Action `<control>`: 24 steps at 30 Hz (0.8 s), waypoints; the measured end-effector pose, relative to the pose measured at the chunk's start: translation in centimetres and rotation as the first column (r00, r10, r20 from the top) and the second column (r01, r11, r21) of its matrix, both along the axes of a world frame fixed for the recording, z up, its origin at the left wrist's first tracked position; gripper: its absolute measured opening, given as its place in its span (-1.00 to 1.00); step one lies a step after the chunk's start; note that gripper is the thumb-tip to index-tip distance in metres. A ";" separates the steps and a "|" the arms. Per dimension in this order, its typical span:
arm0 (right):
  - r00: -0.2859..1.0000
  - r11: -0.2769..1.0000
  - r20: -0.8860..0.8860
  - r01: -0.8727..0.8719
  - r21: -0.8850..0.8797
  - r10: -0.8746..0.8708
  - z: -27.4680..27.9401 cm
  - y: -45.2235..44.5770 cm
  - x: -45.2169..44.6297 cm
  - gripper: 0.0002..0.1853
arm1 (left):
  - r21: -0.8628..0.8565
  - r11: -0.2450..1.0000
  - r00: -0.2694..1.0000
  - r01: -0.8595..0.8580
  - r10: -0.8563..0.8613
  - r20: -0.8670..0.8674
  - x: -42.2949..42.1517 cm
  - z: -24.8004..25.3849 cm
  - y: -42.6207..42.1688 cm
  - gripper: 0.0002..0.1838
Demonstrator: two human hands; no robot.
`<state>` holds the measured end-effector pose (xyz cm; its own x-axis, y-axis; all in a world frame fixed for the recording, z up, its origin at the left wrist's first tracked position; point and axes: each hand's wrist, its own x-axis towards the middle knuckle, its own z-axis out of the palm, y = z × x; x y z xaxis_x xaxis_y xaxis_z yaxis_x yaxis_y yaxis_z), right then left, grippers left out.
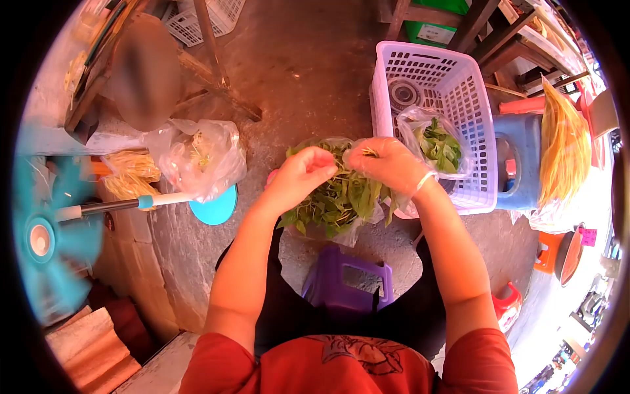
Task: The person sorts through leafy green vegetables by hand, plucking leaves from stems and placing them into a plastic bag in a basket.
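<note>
My right hand pinches stems, long axis seemingly crosswise toward my left hand, its fingers curled, grip impossible to tell; greens lie beneath, between both.

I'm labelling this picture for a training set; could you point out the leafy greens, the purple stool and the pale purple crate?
Leafy greens point(338, 205): head view, middle of the heap.
Purple stool point(326, 276): head view, solid part left of its opening.
Pale purple crate point(471, 108): head view, right-hand slotted wall.
</note>
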<state>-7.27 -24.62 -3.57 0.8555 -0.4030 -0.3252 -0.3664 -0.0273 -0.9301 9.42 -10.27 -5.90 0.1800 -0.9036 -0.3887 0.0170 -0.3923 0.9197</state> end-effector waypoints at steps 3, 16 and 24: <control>0.997 0.986 -0.004 0.073 0.151 -0.073 0.4 0.1 0.0 -0.85 | -0.032 0.998 0.968 0.052 -0.042 0.246 -0.6 -0.7 0.5 -0.66; 0.952 0.743 0.265 -0.067 0.666 -0.152 3.2 0.1 -1.4 -0.80 | -0.364 0.912 0.909 0.187 -0.020 0.417 -1.8 0.3 -0.8 -0.70; 0.712 0.777 0.321 0.608 0.162 -0.624 1.6 -4.3 -2.3 -0.83 | -0.141 0.973 0.983 -0.185 0.186 -0.009 -2.0 0.6 -1.0 -0.86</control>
